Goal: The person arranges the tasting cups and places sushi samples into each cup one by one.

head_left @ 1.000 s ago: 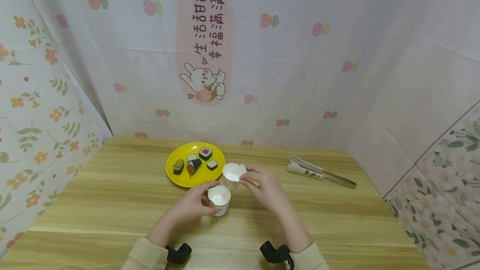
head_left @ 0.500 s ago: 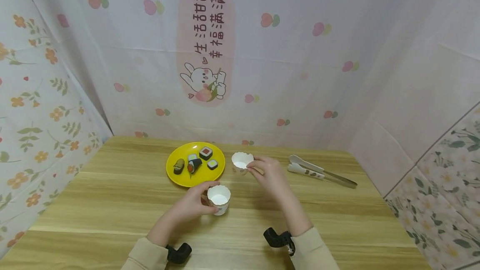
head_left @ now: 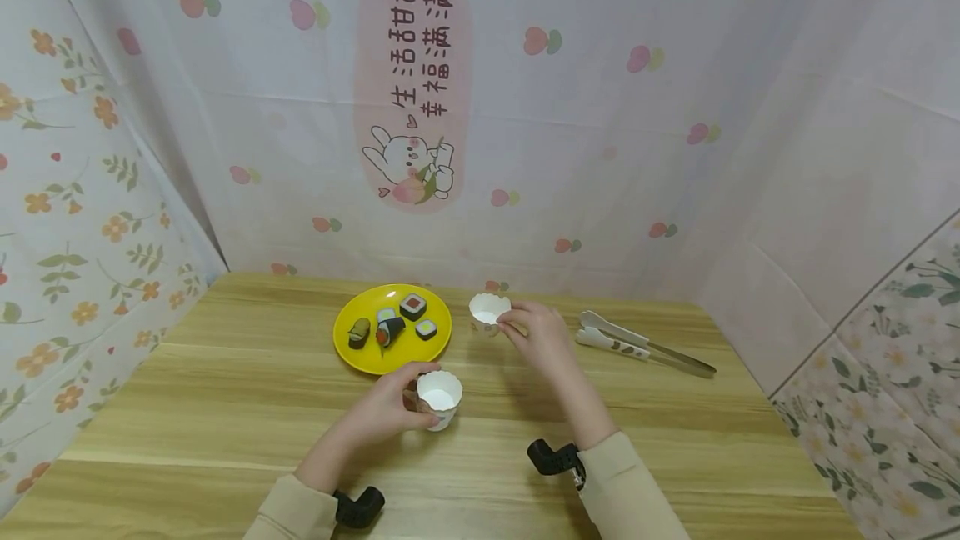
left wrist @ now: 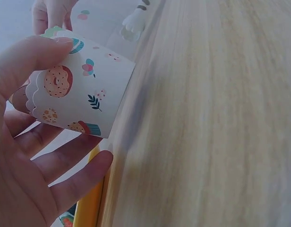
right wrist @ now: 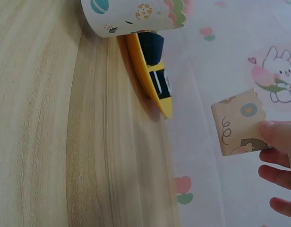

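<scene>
My left hand [head_left: 387, 401] grips a white paper baking cup [head_left: 440, 394], its thumb and fingers around the side. In the left wrist view the doughnut print on this cup [left wrist: 84, 90] shows clearly. A second paper cup [head_left: 489, 312], tan with cartoon prints, is pinched at its rim by my right hand [head_left: 543, 340]. In the right wrist view this tan cup [right wrist: 240, 125] hangs above the table, apart from the white one. Both cups have their mouths up, and their visible white insides hold nothing.
Left of the tan cup lies a yellow plate [head_left: 429, 348] with several sushi pieces [head_left: 389, 330]. Tongs [head_left: 630, 344] with white tips rest on the wooden table [head_left: 247, 390] at the right. A printed curtain [head_left: 570, 148] hangs behind the table.
My right hand has carried the tan cup away from the white cup, toward the back and slightly right. My left hand and the white cup have stayed in place.
</scene>
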`<state>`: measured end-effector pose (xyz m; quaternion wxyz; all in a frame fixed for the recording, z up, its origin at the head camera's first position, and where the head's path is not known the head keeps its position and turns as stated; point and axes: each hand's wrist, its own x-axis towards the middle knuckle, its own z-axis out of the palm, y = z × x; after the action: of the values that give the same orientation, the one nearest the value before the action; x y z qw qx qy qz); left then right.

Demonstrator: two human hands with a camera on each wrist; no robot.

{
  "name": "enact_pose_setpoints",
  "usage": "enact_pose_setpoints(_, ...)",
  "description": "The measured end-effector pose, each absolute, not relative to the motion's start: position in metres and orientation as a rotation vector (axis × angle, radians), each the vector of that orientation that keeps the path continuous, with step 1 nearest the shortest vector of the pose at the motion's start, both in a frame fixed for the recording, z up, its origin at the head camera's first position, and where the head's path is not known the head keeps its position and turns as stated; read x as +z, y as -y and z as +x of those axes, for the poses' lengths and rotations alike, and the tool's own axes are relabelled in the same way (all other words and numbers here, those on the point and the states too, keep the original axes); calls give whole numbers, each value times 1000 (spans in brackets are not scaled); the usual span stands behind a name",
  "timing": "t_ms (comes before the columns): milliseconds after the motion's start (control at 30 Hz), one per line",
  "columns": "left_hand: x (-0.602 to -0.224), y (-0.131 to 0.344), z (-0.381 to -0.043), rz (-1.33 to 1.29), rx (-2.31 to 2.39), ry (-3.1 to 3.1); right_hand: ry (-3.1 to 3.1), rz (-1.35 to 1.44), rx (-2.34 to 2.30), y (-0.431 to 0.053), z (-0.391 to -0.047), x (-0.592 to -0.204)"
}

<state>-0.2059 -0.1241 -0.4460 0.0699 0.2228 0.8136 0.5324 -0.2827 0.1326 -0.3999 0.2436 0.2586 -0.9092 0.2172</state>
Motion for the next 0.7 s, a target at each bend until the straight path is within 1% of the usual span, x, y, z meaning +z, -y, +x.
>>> enact_pose_setpoints(367, -456, 127, -213, 713, 1621, -2441, 2564, 661, 564, -127, -296, -406)
enact_pose_setpoints(700, -458, 125, -211, 712, 1698, -2353, 2606, 632, 580, -123, -307, -412)
